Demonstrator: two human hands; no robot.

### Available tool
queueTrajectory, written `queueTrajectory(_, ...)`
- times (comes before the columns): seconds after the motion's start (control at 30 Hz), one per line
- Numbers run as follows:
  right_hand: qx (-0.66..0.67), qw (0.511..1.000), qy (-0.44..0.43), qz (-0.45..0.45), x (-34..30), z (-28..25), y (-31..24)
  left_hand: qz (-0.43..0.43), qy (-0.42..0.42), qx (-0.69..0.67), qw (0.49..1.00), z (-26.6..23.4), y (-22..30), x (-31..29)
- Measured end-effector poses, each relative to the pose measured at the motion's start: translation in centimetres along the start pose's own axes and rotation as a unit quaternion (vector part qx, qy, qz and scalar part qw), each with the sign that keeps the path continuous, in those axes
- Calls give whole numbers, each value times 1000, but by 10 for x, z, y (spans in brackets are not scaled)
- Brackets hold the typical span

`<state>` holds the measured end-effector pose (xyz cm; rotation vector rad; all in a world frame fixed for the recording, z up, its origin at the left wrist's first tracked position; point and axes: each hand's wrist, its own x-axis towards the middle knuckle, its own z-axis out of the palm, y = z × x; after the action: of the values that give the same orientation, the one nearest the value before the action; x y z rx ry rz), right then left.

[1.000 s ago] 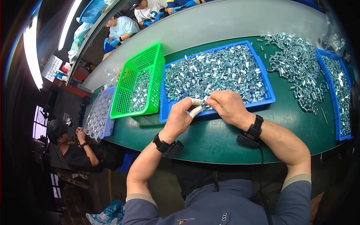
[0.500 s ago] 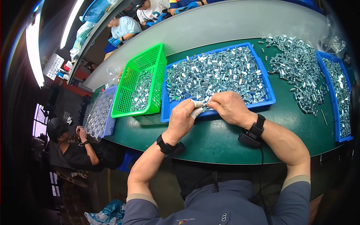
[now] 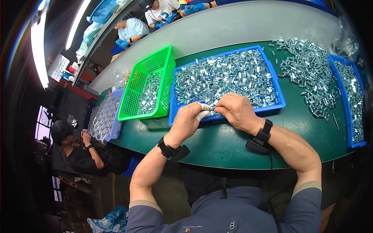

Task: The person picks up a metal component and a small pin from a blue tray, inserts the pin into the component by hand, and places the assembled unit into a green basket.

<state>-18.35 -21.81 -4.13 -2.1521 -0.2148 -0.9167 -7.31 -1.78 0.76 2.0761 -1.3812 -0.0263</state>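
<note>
My left hand (image 3: 187, 119), with white tape wrapped around its thumb and a finger, pinches a small silvery metal part (image 3: 212, 107). The fingertips of my right hand (image 3: 237, 112) close on the same part from the other side. The fingers hide most of it, so its exact shape cannot be made out. Both hands meet over the near edge of a blue tray (image 3: 282, 104), which holds a layer of short, shiny metal pieces (image 3: 225, 75) like long nuts or sleeves.
A green basket (image 3: 166, 83) with similar pieces stands left of the tray. A loose heap of metal pieces (image 3: 307, 70) lies on the green table (image 3: 233, 145) to the right, beside another blue tray (image 3: 345, 101). A thin rod (image 3: 335, 122) lies near it. Co-workers sit left and beyond the grey partition (image 3: 248, 25).
Both hands still pinch at the tray's near edge. The left wrist has shifted slightly left and the right hand slightly up. The whole view has moved a little.
</note>
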Motion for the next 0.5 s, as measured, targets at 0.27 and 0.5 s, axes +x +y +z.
queueTrajectory(0.27, 39, 998, 36, 24, 3, -4, 1, -29, 93, 53, 994, -59, -20, -10)
queueTrajectory(0.5, 59, 996, 36, 57, 3, -3, -1, -55, 183, 254, 948, -129, -67, -27)
